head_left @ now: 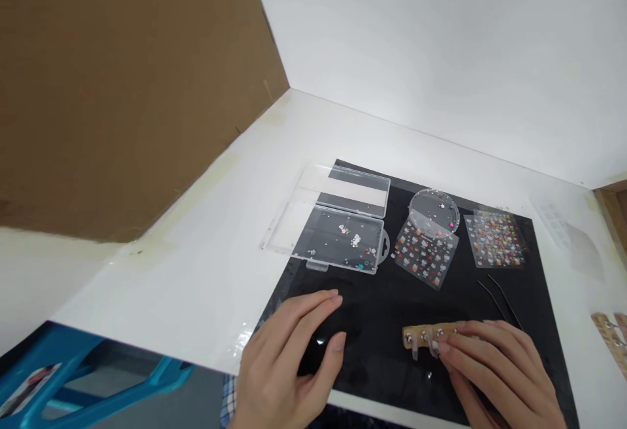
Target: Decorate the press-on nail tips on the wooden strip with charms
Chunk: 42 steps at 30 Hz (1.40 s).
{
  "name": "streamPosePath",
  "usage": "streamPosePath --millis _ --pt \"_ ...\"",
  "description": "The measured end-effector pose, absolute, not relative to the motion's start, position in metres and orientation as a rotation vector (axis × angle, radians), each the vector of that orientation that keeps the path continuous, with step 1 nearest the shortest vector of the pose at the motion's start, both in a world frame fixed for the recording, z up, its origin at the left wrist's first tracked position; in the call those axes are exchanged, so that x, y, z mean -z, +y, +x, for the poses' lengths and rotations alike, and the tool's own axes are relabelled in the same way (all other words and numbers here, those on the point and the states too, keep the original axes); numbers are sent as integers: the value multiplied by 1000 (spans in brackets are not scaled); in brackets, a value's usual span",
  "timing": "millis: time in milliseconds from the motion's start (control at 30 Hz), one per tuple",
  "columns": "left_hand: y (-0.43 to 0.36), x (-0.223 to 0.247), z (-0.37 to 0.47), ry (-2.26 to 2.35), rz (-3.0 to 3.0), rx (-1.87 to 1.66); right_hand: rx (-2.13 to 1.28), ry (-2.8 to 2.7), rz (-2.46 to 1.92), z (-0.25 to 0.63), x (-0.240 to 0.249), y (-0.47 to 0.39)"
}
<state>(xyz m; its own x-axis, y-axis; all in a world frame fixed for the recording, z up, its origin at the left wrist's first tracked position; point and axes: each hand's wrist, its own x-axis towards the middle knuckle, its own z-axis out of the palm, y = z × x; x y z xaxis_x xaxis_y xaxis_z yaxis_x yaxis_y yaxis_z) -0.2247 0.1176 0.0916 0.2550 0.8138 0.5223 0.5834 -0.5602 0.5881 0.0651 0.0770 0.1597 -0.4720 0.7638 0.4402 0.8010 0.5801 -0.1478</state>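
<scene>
My right hand [499, 367] is over the right part of a wooden nail tip stand [411, 337], its fingers closed around that end. Thumb and index finger touch a small clear nail tip [433, 344] on the stand; another nail tip [414, 350] stands at the left end. Beside that hand, tweezers [499, 298] show their two thin prongs; their rear end is hidden behind the fingers. My left hand [294, 354] hovers or rests at the left of the black mat [372, 324], holding nothing, thumb apart from the fingers.
A clear hinged case [337, 256] with small charms lies opened at the back left. A round clear dish [435, 204], a sticker sheet [426, 253] and more sheets [497, 239] lie to its right. Another wooden stand [610, 337] is at the right edge. A blue stool [78, 383] stands below left.
</scene>
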Motion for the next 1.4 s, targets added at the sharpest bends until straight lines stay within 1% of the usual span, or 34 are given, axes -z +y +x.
streamPosePath --millis 667,1133,1400 --pt "116 -93 -224 1308 2238 -1165 44 -2316 -1250 66 -157 79" --pt "116 -96 -224 1336 2245 -1160 122 -2317 -1271 64 -159 80" --pt "114 -94 -224 1320 2217 -1156 107 -2325 -1286 62 -157 84"
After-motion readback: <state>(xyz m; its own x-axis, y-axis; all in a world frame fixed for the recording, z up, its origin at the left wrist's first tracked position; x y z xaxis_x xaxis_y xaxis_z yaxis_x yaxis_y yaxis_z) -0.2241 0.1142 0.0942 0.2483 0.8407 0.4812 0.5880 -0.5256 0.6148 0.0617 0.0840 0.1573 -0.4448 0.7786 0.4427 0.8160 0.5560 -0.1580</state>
